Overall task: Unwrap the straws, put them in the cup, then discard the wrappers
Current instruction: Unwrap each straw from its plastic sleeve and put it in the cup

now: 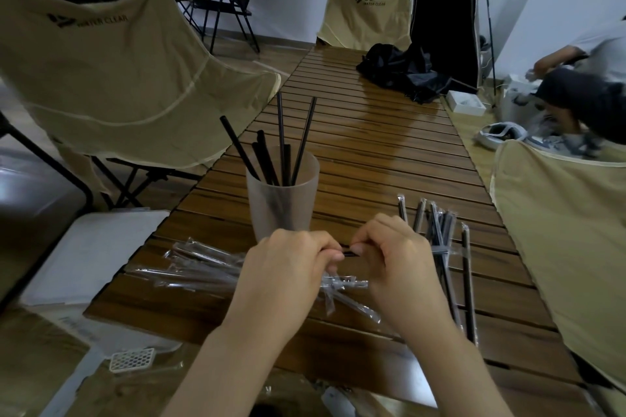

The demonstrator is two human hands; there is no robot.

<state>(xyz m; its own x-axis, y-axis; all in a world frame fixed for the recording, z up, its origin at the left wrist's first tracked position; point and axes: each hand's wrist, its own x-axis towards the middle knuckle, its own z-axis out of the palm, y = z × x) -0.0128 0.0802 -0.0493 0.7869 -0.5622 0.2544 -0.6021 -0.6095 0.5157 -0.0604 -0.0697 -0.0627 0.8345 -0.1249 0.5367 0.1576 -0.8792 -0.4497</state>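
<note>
1. Both hands meet just in front of the frosted translucent plastic cup (pixel 282 195) on the slatted wooden bench (pixel 372 152).
2. Left hand (pixel 288 259) and right hand (pixel 394 252) each have fingers curled, pinching one thin black straw (pixel 349 252); it lies left-to-right between them.
3. Cup's straight ahead, closer to the left hand, I'd say.
4. Wrapped straws (pixel 440 240) wait right; clear empty wrappers (pixel 203 264) pile left.
</note>
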